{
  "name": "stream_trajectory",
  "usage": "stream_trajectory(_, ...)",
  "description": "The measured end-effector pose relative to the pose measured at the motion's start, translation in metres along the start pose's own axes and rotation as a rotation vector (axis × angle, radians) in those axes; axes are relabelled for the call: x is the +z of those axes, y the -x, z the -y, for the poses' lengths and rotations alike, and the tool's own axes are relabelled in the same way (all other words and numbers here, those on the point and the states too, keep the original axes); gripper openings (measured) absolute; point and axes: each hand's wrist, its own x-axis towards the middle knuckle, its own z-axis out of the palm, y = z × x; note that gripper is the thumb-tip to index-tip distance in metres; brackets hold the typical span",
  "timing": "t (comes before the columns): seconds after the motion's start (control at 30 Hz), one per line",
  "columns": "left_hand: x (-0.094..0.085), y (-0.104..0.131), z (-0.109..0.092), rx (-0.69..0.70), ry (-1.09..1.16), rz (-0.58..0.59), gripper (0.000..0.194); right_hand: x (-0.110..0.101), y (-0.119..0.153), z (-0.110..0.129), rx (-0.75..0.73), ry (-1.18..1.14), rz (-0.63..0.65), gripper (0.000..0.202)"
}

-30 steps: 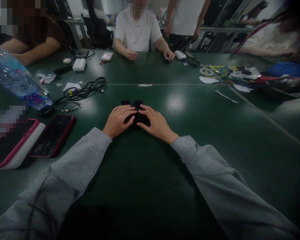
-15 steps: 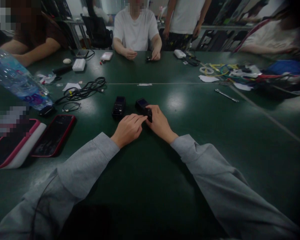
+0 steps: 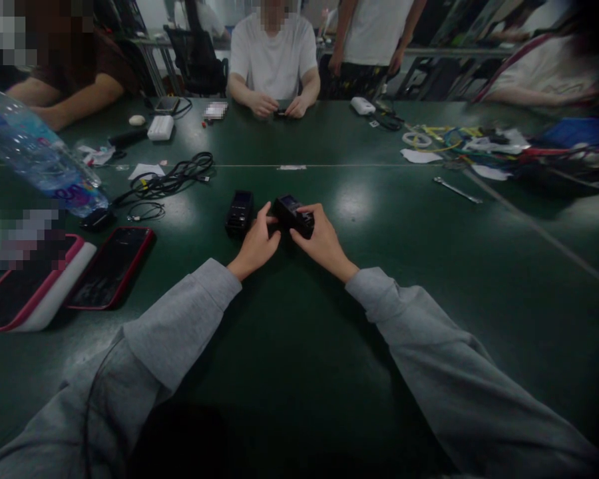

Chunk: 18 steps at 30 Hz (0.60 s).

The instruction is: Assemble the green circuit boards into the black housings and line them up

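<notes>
In the middle of the green table, my right hand (image 3: pixel 324 241) is closed around the right side of a small black device with a screen (image 3: pixel 288 205). The device lies slanted, its screen facing up. My left hand (image 3: pixel 259 243) is at its left side, thumb and fingers apart; whether the fingertips touch it I cannot tell. A second black device with a screen and buttons (image 3: pixel 240 211) stands just beyond my left hand, apart from the first one.
Phones in red cases (image 3: pixel 112 269), a plastic bottle (image 3: pixel 40 156) and coiled black cables (image 3: pixel 172 179) lie to the left. A wrench (image 3: pixel 458 190) and tangled wires (image 3: pixel 449 141) are on the right. Across the table sits a person in a white shirt (image 3: pixel 273 60).
My left hand has drawn back from the right hand's fingers and opened, moving slightly left. The device's front has turned more into view in my right hand.
</notes>
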Motion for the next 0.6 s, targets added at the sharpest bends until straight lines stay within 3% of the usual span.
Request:
stream_trajectory(0.1,0.000,-0.002,0.005,0.003,0.173,-0.003,0.076,-0.001,-0.004,-0.004,0.078,-0.164,-0.051,0.043)
stream_trajectory(0.2,-0.001,-0.001,-0.006,0.113,0.196,0.007,0.076,-0.003,-0.009,-0.006,0.308,-0.487,-0.059,0.050)
stream_trajectory(0.27,-0.003,0.002,-0.020,0.244,0.112,0.028,0.072,-0.004,-0.010,-0.003,0.483,-0.769,0.002,0.049)
stream_trajectory(0.37,-0.005,0.007,-0.041,0.410,-0.131,0.097,0.059,-0.004,-0.008,0.003,0.588,-1.065,0.064,0.044)
stream_trajectory(0.47,-0.008,0.011,-0.053,0.434,-0.265,0.140,0.053,-0.004,-0.005,0.007,0.624,-1.111,0.069,0.043)
stream_trajectory(0.6,-0.009,0.012,-0.047,0.337,-0.167,-0.007,0.052,-0.004,-0.006,0.007,0.604,-1.070,0.088,0.044)
